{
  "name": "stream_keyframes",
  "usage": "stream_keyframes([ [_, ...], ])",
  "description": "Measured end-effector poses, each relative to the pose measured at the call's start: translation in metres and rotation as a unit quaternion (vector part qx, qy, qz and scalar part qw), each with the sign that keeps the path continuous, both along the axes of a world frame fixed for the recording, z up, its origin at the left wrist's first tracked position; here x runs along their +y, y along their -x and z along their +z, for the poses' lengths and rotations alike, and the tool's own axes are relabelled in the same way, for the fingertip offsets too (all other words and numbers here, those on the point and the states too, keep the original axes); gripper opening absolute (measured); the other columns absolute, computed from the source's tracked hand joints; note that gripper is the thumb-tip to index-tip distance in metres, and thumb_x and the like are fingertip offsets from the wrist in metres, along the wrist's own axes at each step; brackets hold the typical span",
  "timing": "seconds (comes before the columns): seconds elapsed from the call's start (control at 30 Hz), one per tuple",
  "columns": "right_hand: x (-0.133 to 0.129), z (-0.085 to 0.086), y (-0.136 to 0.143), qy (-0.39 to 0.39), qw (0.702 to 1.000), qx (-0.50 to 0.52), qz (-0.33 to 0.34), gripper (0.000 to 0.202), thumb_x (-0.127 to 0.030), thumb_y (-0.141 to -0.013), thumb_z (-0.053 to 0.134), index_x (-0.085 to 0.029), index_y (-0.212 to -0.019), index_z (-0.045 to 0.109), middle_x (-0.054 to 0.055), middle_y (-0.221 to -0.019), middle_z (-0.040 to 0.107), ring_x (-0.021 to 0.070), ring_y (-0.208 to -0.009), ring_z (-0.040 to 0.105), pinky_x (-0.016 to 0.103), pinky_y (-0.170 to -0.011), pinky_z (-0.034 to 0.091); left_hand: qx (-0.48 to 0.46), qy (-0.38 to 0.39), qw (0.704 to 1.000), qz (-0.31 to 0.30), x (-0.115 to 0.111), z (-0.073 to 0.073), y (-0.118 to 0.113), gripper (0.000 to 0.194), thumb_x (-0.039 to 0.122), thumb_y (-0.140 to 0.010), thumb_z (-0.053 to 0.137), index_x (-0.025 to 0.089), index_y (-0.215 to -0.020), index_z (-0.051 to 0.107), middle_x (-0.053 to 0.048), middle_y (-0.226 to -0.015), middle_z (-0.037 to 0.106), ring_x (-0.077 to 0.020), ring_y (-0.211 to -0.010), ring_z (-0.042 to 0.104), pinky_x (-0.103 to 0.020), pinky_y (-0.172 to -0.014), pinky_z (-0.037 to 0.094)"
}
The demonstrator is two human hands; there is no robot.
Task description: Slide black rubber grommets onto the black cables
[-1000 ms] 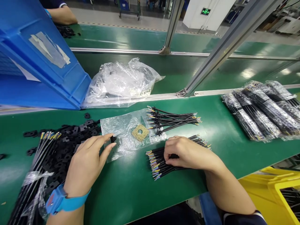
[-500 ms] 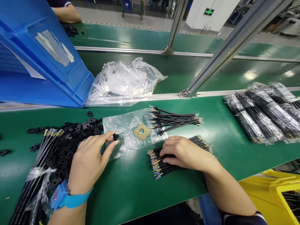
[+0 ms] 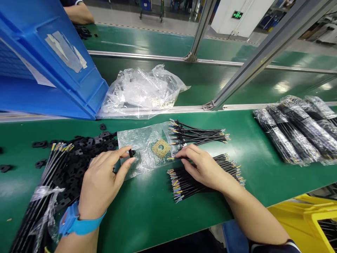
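Between thumb and forefinger, my left hand pinches a small black rubber grommet above a clear plastic sheet. My right hand is closed on one black cable, whose stripped wire end points left. Under that hand lies a row of cut black cables with coloured wire ends. Just beyond are several cables with black pieces fitted. A yellowish square sponge with a central hole sits on the plastic sheet. Loose black rubber pieces are heaped beside my left hand.
A tied cable bundle lies at the left front. Behind stand a blue bin and a crumpled clear bag. Wrapped cable bundles lie right, above a yellow crate. A metal post slants upward; another person's arm shows far left.
My right hand has lifted one cable off the row and moved it slightly away from me, toward the plastic sheet. My left hand still holds the grommet in nearly the same place.
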State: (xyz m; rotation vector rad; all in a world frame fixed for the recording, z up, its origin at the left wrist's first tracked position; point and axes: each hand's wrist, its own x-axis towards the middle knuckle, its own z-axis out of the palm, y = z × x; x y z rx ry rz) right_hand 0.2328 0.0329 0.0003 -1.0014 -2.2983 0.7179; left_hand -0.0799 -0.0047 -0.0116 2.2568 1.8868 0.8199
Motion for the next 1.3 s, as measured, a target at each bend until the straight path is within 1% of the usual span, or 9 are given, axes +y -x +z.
stream_keyframes([
  [0.13,0.001,-0.025,0.014,-0.103,0.993,-0.028,-0.042,0.027,-0.007,-0.106,0.048,-0.019,-0.120,0.067,0.009,-0.108,0.071,0.0198,-0.098,0.071,0.034,-0.090,0.062,-0.019,0.011,1.000,-0.003,-0.001,0.001,-0.001,0.036,0.049,-0.105,0.054,0.028,-0.130,0.069,-0.007,-0.099,0.078,-0.0284,-0.092,0.071,-0.040,-0.085,0.050],
  [0.3,0.004,-0.039,0.021,-0.132,0.983,-0.122,-0.030,0.025,-0.007,-0.105,0.049,-0.019,-0.109,0.071,0.008,-0.100,0.073,0.0207,-0.092,0.068,0.035,-0.090,0.060,-0.027,0.017,0.999,-0.003,-0.002,0.001,-0.002,0.036,0.049,-0.105,0.056,0.030,-0.132,0.069,-0.006,-0.100,0.078,-0.0291,-0.092,0.071,-0.040,-0.084,0.049],
  [0.43,0.002,-0.037,0.022,-0.147,0.975,-0.164,-0.026,0.027,-0.003,-0.102,0.051,-0.018,-0.111,0.071,0.008,-0.103,0.072,0.0211,-0.091,0.066,0.034,-0.091,0.058,-0.029,0.008,1.000,-0.006,-0.003,0.002,-0.003,0.035,0.047,-0.105,0.056,0.028,-0.132,0.069,-0.006,-0.101,0.078,-0.0286,-0.093,0.071,-0.040,-0.085,0.050],
  [0.63,0.000,-0.031,0.020,-0.210,0.951,-0.224,-0.030,0.026,-0.003,-0.100,0.057,-0.013,-0.118,0.072,0.007,-0.090,0.073,0.0221,-0.084,0.062,0.029,-0.066,0.053,-0.058,0.015,0.998,0.001,-0.005,0.004,-0.007,0.035,0.046,-0.105,0.058,0.027,-0.132,0.070,-0.006,-0.104,0.078,-0.0275,-0.094,0.071,-0.039,-0.086,0.053],
  [0.77,-0.001,-0.029,0.022,-0.219,0.943,-0.250,-0.026,0.023,-0.004,-0.100,0.055,-0.013,-0.112,0.073,0.006,-0.080,0.069,0.0218,-0.080,0.061,0.029,-0.058,0.049,-0.068,0.023,0.997,0.003,-0.005,0.004,-0.009,0.036,0.048,-0.104,0.058,0.027,-0.130,0.071,-0.006,-0.103,0.079,-0.0270,-0.091,0.072,-0.039,-0.085,0.054],
  [1.0,-0.002,-0.026,0.024,-0.180,0.944,-0.275,-0.025,0.028,-0.004,-0.100,0.054,-0.014,-0.118,0.072,0.011,-0.104,0.074,0.0227,-0.091,0.064,0.028,-0.062,0.056,-0.140,0.083,0.986,0.020,-0.004,0.006,-0.012,0.036,0.052,-0.099,0.063,0.030,-0.126,0.075,-0.006,-0.105,0.078,-0.0257,-0.089,0.072,-0.038,-0.081,0.057],
  [1.1,-0.002,-0.027,0.020,-0.193,0.951,-0.238,-0.032,0.032,-0.004,-0.101,0.052,-0.014,-0.124,0.072,0.012,-0.099,0.073,0.0227,-0.089,0.064,0.028,-0.062,0.058,-0.231,0.135,0.963,0.039,-0.002,0.007,-0.014,0.039,0.055,-0.093,0.070,0.029,-0.121,0.079,-0.006,-0.103,0.078,-0.0236,-0.086,0.070,-0.035,-0.076,0.057],
  [1.17,-0.002,-0.025,0.019,-0.214,0.962,-0.162,-0.047,0.037,-0.004,-0.102,0.050,-0.016,-0.130,0.071,0.012,-0.101,0.072,0.0214,-0.089,0.065,0.030,-0.069,0.060,-0.327,0.182,0.926,0.048,-0.002,0.006,-0.018,0.044,0.057,-0.089,0.075,0.028,-0.120,0.081,-0.007,-0.102,0.079,-0.0236,-0.087,0.072,-0.035,-0.078,0.059],
  [1.3,-0.007,-0.013,0.021,-0.207,0.977,0.010,-0.050,0.039,-0.006,-0.103,0.056,-0.022,-0.137,0.067,0.007,-0.102,0.070,0.0167,-0.086,0.066,0.030,-0.077,0.062,-0.547,0.259,0.794,0.056,-0.001,0.002,-0.030,0.053,0.062,-0.075,0.088,0.025,-0.113,0.084,-0.009,-0.103,0.081,-0.0226,-0.088,0.075,-0.033,-0.079,0.061],
])
